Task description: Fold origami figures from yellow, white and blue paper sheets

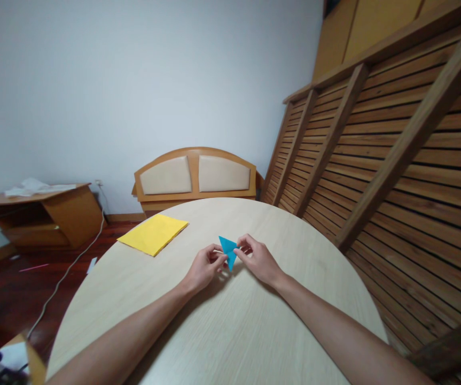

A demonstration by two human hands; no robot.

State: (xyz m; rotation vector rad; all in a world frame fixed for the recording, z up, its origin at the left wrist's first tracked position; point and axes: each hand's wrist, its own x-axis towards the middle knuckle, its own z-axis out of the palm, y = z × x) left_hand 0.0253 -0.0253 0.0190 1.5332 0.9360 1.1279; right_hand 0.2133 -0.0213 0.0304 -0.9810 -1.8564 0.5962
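Note:
A small piece of folded blue paper (228, 246) with pointed corners is held just above the round table (254, 331). My left hand (206, 266) pinches its lower left side between thumb and fingers. On the other side, my right hand (257, 258) grips the right corner, thumb laid over the front. One point of the paper sticks up and another points down between the hands. Some fingertips are hidden behind the paper. To the left of my hands, a stack of yellow paper (154, 234) lies flat near the table's far left edge.
A wooden headboard (196, 155) with two cream panels stands behind the table against the wall. Slatted wooden bed frames (394, 176) lean along the right. At the left are a low cabinet (73, 214) and a white cable (68, 272) across the dark floor.

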